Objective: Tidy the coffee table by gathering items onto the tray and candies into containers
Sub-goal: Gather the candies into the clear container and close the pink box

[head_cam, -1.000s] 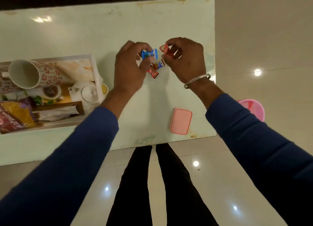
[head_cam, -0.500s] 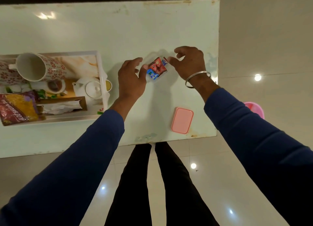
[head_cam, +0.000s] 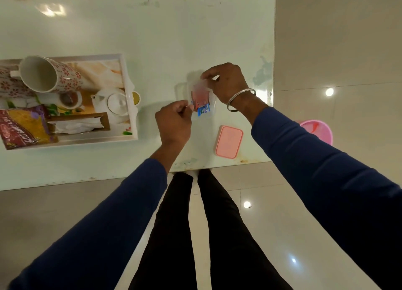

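Observation:
A small clear plastic container (head_cam: 212, 113) sits on the pale table (head_cam: 152, 39), right of centre. Red and blue wrapped candies (head_cam: 201, 103) lie inside it. My right hand (head_cam: 228, 84), with a metal bangle on the wrist, pinches the container's far rim. The fingers of my left hand (head_cam: 174, 122) are curled, and their tips pinch the left edge of the candies at the container's near-left side. The container's pink lid (head_cam: 229, 141) lies flat near the table's front edge, apart from both hands. A white tray (head_cam: 132, 115) stands at the left.
The tray holds a floral mug (head_cam: 45, 75) lying on its side, a white teapot (head_cam: 115, 102), a small cup (head_cam: 69, 98), a tissue holder (head_cam: 78, 122) and a snack packet (head_cam: 24, 126). A pink bucket (head_cam: 319, 131) stands on the floor past the table's right edge. My legs are below the front edge.
Both hands have come down toward the table with the candies. The candies, held up between my fingers a second ago, now lie in the clear container, and my left hand has curled shut.

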